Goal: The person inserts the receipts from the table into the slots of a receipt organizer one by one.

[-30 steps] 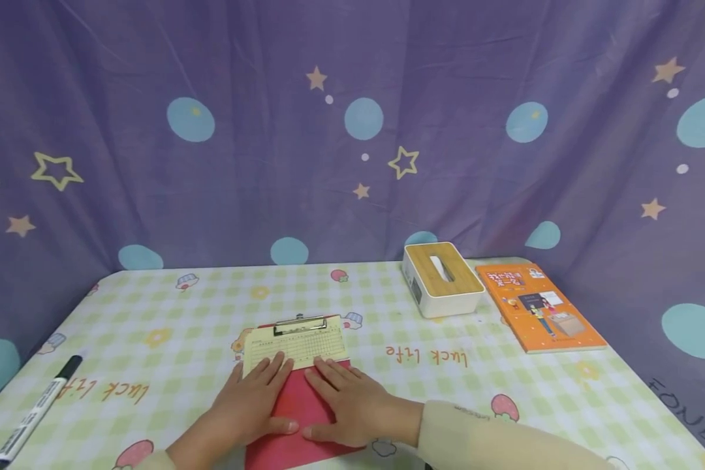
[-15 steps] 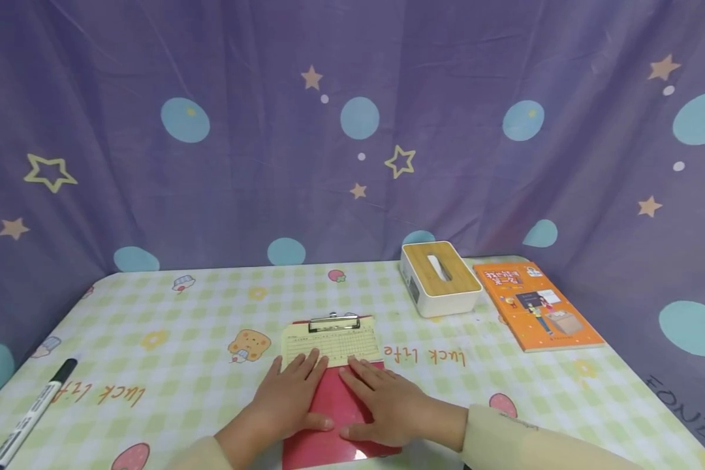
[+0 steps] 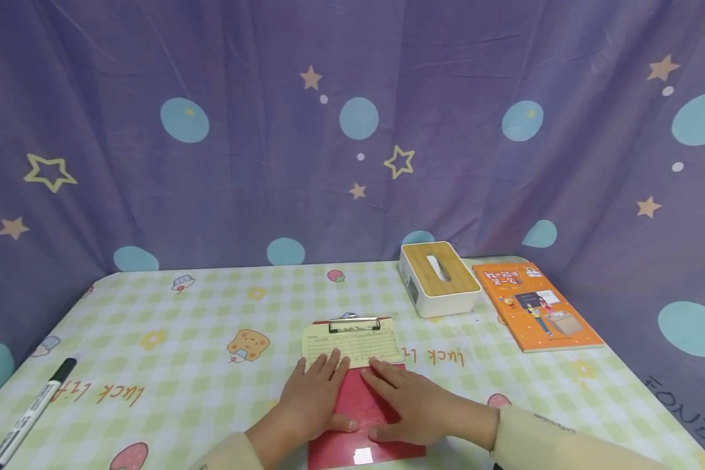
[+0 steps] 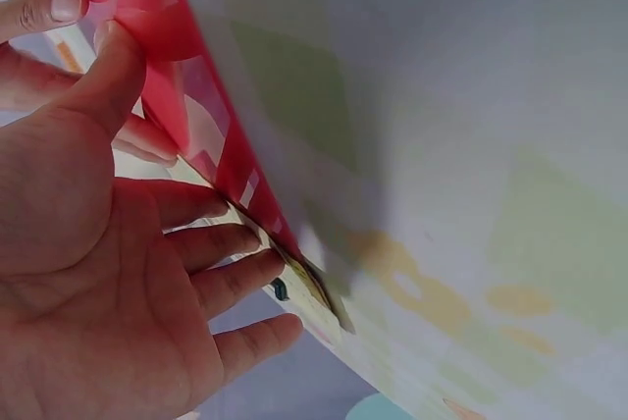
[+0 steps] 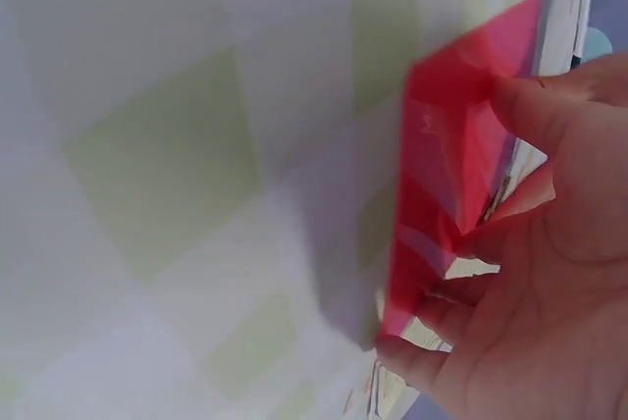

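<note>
In the head view a red clipboard (image 3: pixel 355 408) lies flat on the table, its metal clip (image 3: pixel 354 325) at the far end. A pale yellow ruled sheet (image 3: pixel 352 346) is under that clip, covering the board's far part. My left hand (image 3: pixel 314 399) rests on the board's left side, fingers spread and fingertips touching the sheet's lower edge. On the right side lies my right hand (image 3: pixel 411 406), likewise spread, thumbs pointing at each other. Both wrist views show the relaxed fingers along the red board (image 4: pixel 172 77) and its edge (image 5: pixel 427 145); neither hand grips it.
A white tissue box (image 3: pixel 443 281) with a wooden lid stands at the back right. Beside it lies an orange book (image 3: pixel 543 313). A black-and-white marker (image 3: pixel 32 414) lies near the left edge of the checked tablecloth (image 3: pixel 194 365). A purple curtain (image 3: pixel 241 163) hangs behind.
Both hands and the clipboard beneath them have slid to the right across the table. The toast print on the cloth has come into full view. Box, book and marker stay put.
</note>
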